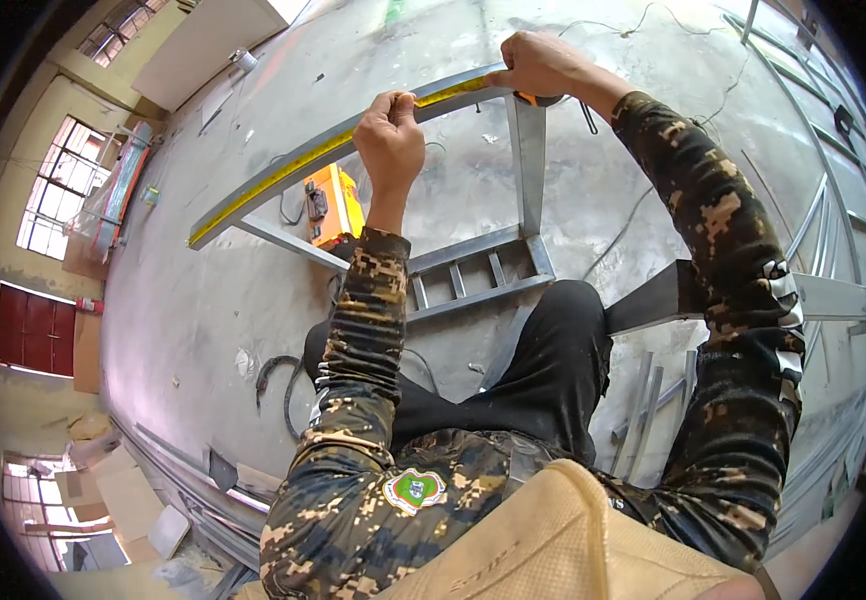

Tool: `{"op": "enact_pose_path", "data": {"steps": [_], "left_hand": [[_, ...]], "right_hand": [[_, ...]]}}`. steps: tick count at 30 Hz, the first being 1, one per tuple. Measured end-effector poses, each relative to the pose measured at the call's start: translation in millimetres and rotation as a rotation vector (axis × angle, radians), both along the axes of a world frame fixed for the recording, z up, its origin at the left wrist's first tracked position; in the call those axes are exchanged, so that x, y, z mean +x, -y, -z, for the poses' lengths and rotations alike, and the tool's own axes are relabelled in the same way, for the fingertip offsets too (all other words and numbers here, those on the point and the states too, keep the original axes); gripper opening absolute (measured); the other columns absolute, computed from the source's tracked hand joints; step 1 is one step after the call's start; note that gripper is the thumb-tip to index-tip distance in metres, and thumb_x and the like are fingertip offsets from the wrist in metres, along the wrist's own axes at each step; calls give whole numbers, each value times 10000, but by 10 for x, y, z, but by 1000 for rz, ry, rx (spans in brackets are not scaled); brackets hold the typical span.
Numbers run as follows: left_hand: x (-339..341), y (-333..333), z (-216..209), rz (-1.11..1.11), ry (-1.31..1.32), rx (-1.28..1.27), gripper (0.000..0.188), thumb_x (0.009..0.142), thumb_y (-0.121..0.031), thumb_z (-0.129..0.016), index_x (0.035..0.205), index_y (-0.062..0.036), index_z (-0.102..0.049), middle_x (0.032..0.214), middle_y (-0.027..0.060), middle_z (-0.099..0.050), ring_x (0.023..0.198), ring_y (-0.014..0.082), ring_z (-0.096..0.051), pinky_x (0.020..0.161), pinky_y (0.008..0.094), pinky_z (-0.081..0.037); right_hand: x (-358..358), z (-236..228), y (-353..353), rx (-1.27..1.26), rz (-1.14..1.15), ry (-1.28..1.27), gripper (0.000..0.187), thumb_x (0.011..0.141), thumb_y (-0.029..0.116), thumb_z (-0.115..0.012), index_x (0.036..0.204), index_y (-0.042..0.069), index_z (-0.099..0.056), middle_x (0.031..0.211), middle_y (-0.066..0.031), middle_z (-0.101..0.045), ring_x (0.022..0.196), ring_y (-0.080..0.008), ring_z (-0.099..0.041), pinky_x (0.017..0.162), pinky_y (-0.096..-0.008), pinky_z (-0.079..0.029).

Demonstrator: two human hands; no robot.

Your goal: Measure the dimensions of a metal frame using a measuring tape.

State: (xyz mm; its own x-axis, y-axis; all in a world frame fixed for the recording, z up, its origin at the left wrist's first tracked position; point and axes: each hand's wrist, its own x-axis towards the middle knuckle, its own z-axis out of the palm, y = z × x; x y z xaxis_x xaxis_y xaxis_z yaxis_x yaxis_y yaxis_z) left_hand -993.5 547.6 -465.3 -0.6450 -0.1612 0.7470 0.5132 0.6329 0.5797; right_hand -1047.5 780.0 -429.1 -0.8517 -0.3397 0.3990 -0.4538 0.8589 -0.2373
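A yellow tape measure blade point(293, 165) lies stretched along the top of a grey metal bar point(243, 203), part of a welded frame. Its far-left end reaches the bar's left tip. My right hand point(543, 68) is closed around the tape measure's orange and black case point(535, 99) at the bar's right end. Partway along the bar, my left hand point(391, 145) is pinched at the blade's edge, thumb up. Whatever sits between those fingertips is too small to make out. From the bar, a metal leg point(528, 165) runs down to a ladder-like lower section point(478, 270).
An orange-yellow toolbox or machine point(338, 205) stands on the floor behind the bar. A thick metal beam point(653, 297) lies by my right knee. Metal lengths point(643, 410) rest at lower right, cables point(278, 385) at left. Larger metal frames point(813, 110) stand far right.
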Motion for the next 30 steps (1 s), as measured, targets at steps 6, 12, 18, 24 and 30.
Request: {"op": "enact_pose_path", "data": {"steps": [6, 12, 18, 24, 30], "left_hand": [[508, 463, 19, 249, -6, 504, 212, 998, -178, -485, 923, -4, -579, 872, 109, -697, 773, 149, -640, 718, 274, -505], [1170, 1547, 443, 197, 197, 998, 85, 942, -74, -498, 1007, -54, -549, 776, 25, -531, 711, 141, -587, 619, 260, -499], [1739, 2218, -59, 653, 289, 1318, 531, 919, -488, -535, 1090, 14, -562, 729, 15, -403, 590, 127, -377, 542, 248, -365], [2139, 2317, -311, 471, -102, 1364, 643, 964, -609, -431, 1102, -3, -592, 679, 1, -366, 589, 118, -341, 519, 242, -292], [2350, 2383, -13, 313, -75, 1298, 467, 987, -543, -455, 747, -143, -450, 610, -32, -363, 508, 99, -314, 452, 263, -267]], "right_hand": [[143, 13, 7, -17, -21, 10, 421, 842, 430, -721, 761, 20, -673, 665, -145, -645, 572, -256, -608, 556, -386, -489], [353, -271, 146, -23, -131, -75, 342, 870, 386, -698, 846, 46, -716, 652, -115, -634, 554, -214, -587, 546, -347, -478], [1530, -865, 784, -118, -220, 148, 311, 888, 337, -644, 853, 43, -739, 663, -123, -654, 577, -233, -608, 584, -381, -498], [2542, -605, 800, -61, -277, 433, 377, 941, 375, -593, 837, 35, -717, 640, -134, -641, 538, -253, -611, 539, -395, -490], [3512, 61, 664, -381, -364, 875, 407, 826, 402, -758, 784, 5, -677, 611, -86, -610, 508, -205, -568, 497, -365, -440]]}}
